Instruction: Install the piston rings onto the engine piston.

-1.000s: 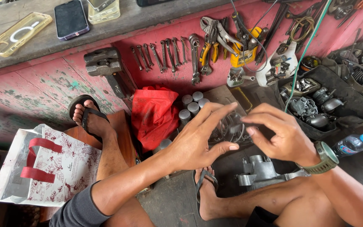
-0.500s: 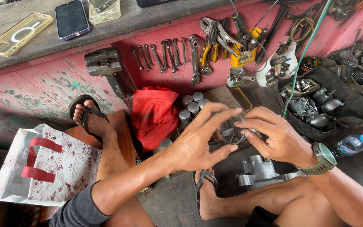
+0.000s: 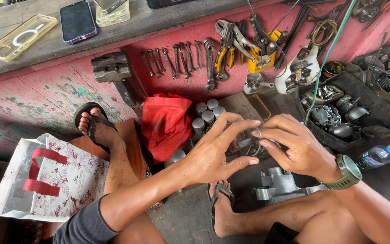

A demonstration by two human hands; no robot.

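The left hand [image 3: 213, 153] and the right hand [image 3: 294, 144] meet above the floor, between the person's knees; together they pinch a thin metal ring [image 3: 259, 133], the left grip closed on it with thumb and forefinger, the right grip clenched on its other side; the ring hangs just over a dark round part that the hands mostly hide. Below the right wrist, which wears a green watch [image 3: 349, 171], a grey metal casting [image 3: 280, 184] lies on the floor; a red cloth [image 3: 165, 124] and a cluster of metal cylinders [image 3: 206, 113] sit just beyond the left fingers; spanners [image 3: 177, 58] line the pink wall.
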